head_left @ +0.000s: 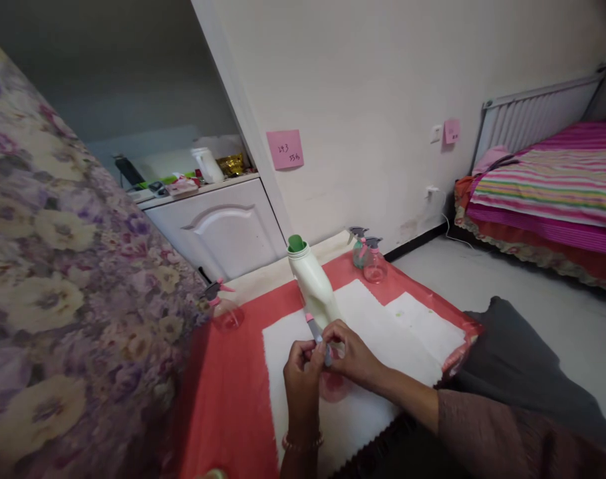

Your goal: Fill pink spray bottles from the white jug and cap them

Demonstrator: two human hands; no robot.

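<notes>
Both hands meet over a white cloth [382,332] on the red-covered table [227,379]. My left hand [303,372] is closed, its fingers pinching a grey spray head [314,328] with a pink tip. My right hand [350,352] closes on the same spray head from the other side. Partly hidden below the hands is a clear pinkish bottle [334,386]. Just beyond them, a large white bottle [312,279] with something green in its mouth leans slightly to the left.
Two spray bottles [375,266] [358,253] stand at the table's back edge, another [225,311] at the left. A floral curtain [58,299] hangs left. Behind are a white cabinet [223,233] and a wall; a bed [557,193] is at right.
</notes>
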